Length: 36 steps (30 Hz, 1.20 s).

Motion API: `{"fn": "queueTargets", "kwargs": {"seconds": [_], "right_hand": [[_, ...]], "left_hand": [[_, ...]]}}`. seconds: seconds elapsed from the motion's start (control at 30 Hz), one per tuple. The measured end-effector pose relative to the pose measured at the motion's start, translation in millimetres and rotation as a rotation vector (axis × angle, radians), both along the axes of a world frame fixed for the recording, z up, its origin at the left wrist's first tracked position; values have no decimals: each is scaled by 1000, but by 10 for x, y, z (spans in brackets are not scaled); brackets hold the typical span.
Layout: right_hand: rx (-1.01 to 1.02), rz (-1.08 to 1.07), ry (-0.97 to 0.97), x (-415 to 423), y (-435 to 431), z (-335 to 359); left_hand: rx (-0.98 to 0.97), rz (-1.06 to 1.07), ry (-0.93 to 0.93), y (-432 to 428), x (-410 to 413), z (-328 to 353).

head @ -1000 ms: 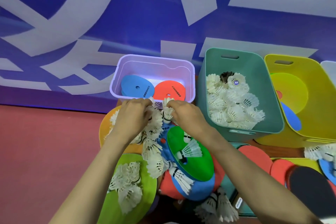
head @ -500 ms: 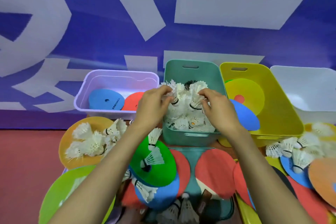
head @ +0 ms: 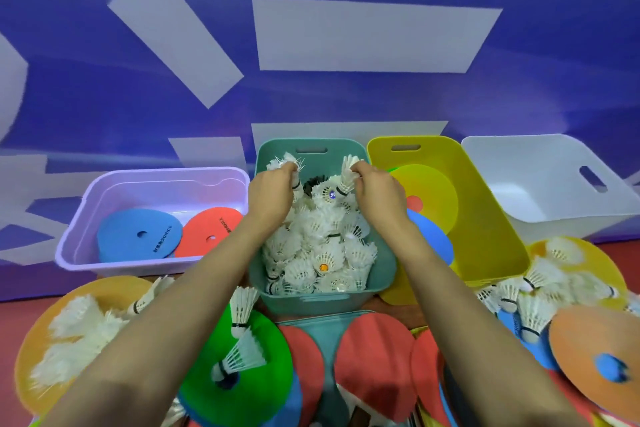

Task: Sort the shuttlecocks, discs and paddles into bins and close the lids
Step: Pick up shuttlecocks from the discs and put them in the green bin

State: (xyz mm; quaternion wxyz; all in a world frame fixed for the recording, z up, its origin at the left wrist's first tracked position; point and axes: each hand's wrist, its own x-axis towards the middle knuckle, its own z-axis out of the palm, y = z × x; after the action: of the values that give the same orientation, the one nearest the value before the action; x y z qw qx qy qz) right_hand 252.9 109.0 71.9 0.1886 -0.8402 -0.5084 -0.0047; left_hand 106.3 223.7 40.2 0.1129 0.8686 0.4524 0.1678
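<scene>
— What's the setting?

— A blue wall with big pale shapes (head: 363, 35) at the far side, and four bins in a row before it: a lilac bin (head: 69, 246) on the left, a teal bin (head: 384, 274) in the middle, a yellow bin (head: 491, 218), then a white bin (head: 554, 184) on the right.

— How far along is the sorting?

— Partway, I'd judge. The teal bin is heaped with shuttlecocks (head: 318, 253). The lilac bin holds a blue disc (head: 138, 239) and a red disc (head: 211, 229); the yellow bin holds a yellow-green disc (head: 429, 198) and a blue one under it. The white bin looks bare inside.

— And the hands?

— Both are over the far end of the teal bin. The left hand (head: 273, 194) has its fingers closed on a clump of white feathers, and the right hand (head: 377, 194) pinches a shuttlecock (head: 348, 177) by its skirt, cork down (neither let go yet, as far as I can tell).

— What's left?

— Plenty. Near left, loose shuttlecocks lie on an orange disc (head: 38, 350), and two more sit on a green disc (head: 266, 374). A further cluster (head: 530, 302) lies near right, beside another orange disc (head: 588, 367). Red paddles (head: 374, 357) lie near centre, none in a bin. A teal lid (head: 304, 326) shows beneath them, and no bin is closed.
</scene>
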Motion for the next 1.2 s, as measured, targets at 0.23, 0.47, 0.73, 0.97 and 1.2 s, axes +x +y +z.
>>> {"fn": "queueTargets", "kwargs": {"seconds": [0.23, 0.47, 0.73, 0.97, 1.2], "right_hand": [[-88, -45, -78, 277, 735, -74], [-267, 19, -145, 259, 956, -291], [-499, 43, -99, 222, 933, -475], [-555, 83, 242, 330, 939, -294], [-233, 193, 314, -71, 258, 99]], "left_hand": [[-43, -21, 168, 344, 148, -218], [-185, -92, 334, 438, 340, -314], [-365, -126, 353, 467, 352, -438], [-389, -138, 227, 428, 311, -243], [-179, -135, -197, -205, -346, 209]]}}
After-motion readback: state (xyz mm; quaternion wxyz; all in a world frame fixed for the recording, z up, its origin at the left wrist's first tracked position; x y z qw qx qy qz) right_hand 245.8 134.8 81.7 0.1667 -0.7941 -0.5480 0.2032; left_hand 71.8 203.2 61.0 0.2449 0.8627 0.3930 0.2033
